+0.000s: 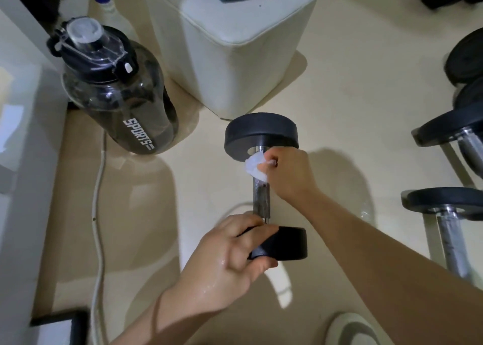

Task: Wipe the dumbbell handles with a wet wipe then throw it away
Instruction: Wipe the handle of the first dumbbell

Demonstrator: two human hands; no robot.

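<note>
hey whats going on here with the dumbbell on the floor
A person is cleaning a dumbbell on the floor. The left hand steadies its near weight plate, while the right hand presses a white wet wipe against the metal handle, close to the far plate. Two more dumbbells lie to the right, with a big water bottle to the left.

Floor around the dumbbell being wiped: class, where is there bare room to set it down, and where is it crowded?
Bare cream floor lies between the dark translucent sports bottle and the black-ended steel dumbbell, and right of the cream padded stool. Crowded: the far right, with more black dumbbells.
</note>
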